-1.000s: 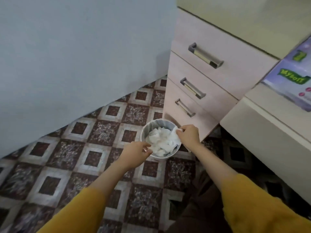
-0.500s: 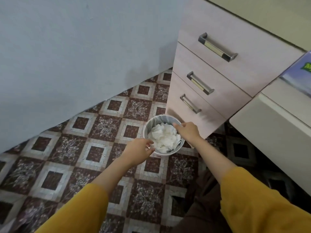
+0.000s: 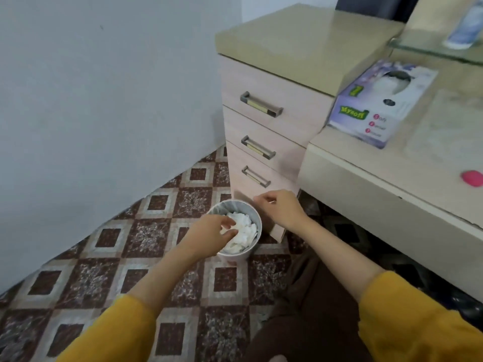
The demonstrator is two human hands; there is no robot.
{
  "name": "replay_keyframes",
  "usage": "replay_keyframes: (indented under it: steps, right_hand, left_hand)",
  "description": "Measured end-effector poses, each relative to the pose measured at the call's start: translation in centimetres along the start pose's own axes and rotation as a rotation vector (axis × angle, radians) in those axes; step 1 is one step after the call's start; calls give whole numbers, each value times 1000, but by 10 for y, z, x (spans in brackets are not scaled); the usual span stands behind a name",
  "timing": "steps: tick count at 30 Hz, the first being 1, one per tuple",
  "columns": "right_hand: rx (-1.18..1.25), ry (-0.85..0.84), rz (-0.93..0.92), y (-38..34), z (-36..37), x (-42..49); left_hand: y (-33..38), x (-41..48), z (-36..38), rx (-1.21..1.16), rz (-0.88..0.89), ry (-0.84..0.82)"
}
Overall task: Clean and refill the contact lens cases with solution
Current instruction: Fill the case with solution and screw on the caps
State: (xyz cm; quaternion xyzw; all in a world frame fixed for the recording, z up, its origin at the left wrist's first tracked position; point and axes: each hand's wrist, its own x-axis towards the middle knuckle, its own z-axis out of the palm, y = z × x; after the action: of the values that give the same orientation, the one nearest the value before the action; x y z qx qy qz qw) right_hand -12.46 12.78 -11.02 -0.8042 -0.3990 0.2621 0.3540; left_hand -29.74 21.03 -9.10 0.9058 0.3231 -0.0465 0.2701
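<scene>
Your left hand (image 3: 209, 235) hangs over the near rim of the small round bin (image 3: 235, 255), fingers (image 3: 226, 222) spread and relaxed above the crumpled white tissues (image 3: 245, 231) that fill it; nothing is held in it. Your right hand (image 3: 281, 207) sits just beside the bin's right rim, in front of the lowest drawer (image 3: 261, 186), fingers loosely curled downward, with nothing visible between them. The bin stands on the patterned tile floor (image 3: 104, 257), touching or almost touching the foot of the three-drawer unit (image 3: 274, 84). On the pale desk (image 3: 366, 184) to the right lies a purple tissue box (image 3: 379, 105), a white sheet showing in its opening. A small pink object (image 3: 471, 178) rests on the desk at the frame's right edge, well apart from both hands; it is too blurred to tell whether it is a lens case. A blurred pale blue bottle (image 3: 464, 24) stands on a glass shelf (image 3: 418, 45) at top right; its label is unreadable. Both forearms carry mustard-yellow sleeves (image 3: 117, 333)
</scene>
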Motion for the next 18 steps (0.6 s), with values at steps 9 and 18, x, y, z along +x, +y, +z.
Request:
replay_keyframes:
  steps: [9,18]
  right_hand:
    - [-57,260,-55,-19,-130,-75]
    - [-70,455,38,7,-249,-149]
  left_hand:
    - [114,4,-35,46,316,55]
    - [249,38,-33,93,598,52]
